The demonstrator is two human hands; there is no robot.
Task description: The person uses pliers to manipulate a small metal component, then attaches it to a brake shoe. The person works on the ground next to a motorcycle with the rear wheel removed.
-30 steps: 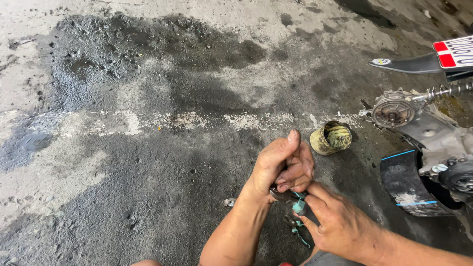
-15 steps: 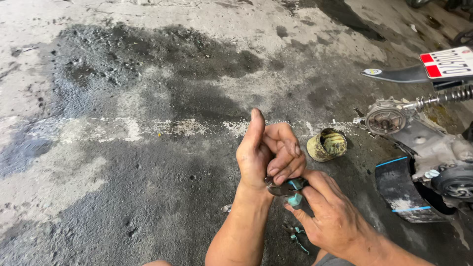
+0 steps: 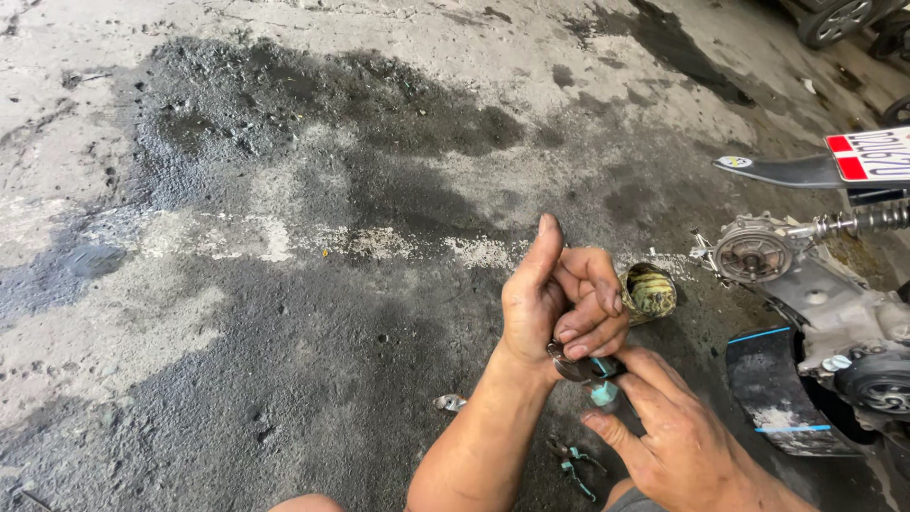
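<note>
A: Left hand [image 3: 559, 303]?

B: Raised over the stained concrete floor [image 3: 284, 237], thumb straight up, the other fingers curled in tight. They pinch a thin dark metal ring [image 3: 567, 364] at the base of the palm.

A: Right hand [image 3: 678, 431]?

B: Just below and to the right of the left one. Thumb and forefinger narrowed onto a small teal cylindrical part [image 3: 603, 393], fingertips touching it. The part sits right against the ring, between the two hands. Can't tell if it's threaded in or only pressed there.

A: So both hands busy.

B: Yes, both closed on small things, held off the ground.

A: Around them?

B: Open tin of yellowish grease [image 3: 650, 292] on the floor, just behind the left hand's knuckles. Small teal-handled tools [image 3: 573, 463] lie on the ground under the hands, partly hidden by the left forearm. A little metal piece [image 3: 450, 403] lies left of that forearm.

A: Right edge?

B: Scooter engine casing [image 3: 806, 294] with a round pulley face [image 3: 752, 254], near the tin but apart from it. A black panel with blue trim [image 3: 773, 393] lies below it. A rear fender with a plate [image 3: 825, 166] sits above.
</note>
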